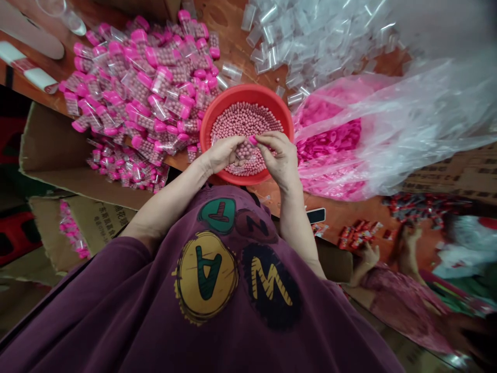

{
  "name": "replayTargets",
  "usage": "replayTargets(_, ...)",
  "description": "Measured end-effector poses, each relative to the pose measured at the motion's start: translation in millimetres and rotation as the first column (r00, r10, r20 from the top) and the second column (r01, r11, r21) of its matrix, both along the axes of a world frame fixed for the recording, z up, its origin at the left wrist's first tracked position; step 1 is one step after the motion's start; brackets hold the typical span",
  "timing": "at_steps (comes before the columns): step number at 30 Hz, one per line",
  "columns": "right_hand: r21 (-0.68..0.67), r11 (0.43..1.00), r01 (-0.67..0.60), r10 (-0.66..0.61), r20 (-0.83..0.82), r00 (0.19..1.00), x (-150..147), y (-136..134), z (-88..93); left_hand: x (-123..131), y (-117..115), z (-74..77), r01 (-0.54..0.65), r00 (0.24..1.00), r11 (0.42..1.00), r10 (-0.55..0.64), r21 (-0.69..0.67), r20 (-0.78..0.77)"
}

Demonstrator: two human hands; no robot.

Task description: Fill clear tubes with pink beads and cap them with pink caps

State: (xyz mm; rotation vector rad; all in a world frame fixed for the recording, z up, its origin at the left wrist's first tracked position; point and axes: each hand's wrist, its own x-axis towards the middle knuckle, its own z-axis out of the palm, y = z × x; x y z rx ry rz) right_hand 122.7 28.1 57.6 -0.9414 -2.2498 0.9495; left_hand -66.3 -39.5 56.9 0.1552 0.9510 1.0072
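Observation:
Over the red basin, my left hand is closed around a small transparent bottle filled with pink beads. My right hand pinches a bright pink cap at the bottle's mouth. Whether the cap is seated cannot be seen. Loose pink beads fill much of the basin beneath both hands. To the left of the basin lies a large heap of filled, pink-capped bottles. A plastic bag of pink caps lies close by my right hand.
Empty transparent bottles are piled at the back right. A cardboard box at the table's left edge holds more capped bottles. A phone lies near the front edge. Another person's hand is by red packets at right.

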Motion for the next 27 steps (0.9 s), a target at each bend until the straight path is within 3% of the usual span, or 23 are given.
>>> replayTargets(3,0.096,0.995,0.041,-0.054,0.133,0.990,4.5,3.4,-3.0,1.9,-1.5,-0.1,-0.020,1.000,0.999,0.020,-0.035,0.004)
replayTargets(6,0.112,0.985,0.133,-0.146,0.112,0.983,3.8,3.3,-5.0,3.0,-3.2,-0.7,-0.036,0.999,0.998,0.034,-0.059,-0.021)
replayTargets(10,-0.059,0.985,0.163,-0.165,-0.038,0.986,-4.2,-2.8,-9.3,3.2,-4.3,-6.9,-0.047,0.998,0.999,0.047,0.010,-0.044)
replayTargets(15,-0.242,0.949,0.204,-0.230,-0.084,0.970,-9.5,-8.7,-17.4,5.1,-5.8,-14.9,0.007,0.996,0.997,-0.001,0.074,-0.094)
replayTargets(19,-0.191,0.961,0.199,-0.217,-0.080,0.973,-9.2,-11.5,-14.1,10.7,-7.5,-10.8,-0.010,0.993,0.997,0.018,0.071,-0.113)
replayTargets(27,-0.047,0.994,0.094,-0.097,-0.059,0.994,-4.0,-18.7,1.1,11.6,-11.4,4.2,-0.023,1.000,0.999,0.023,0.036,-0.006)
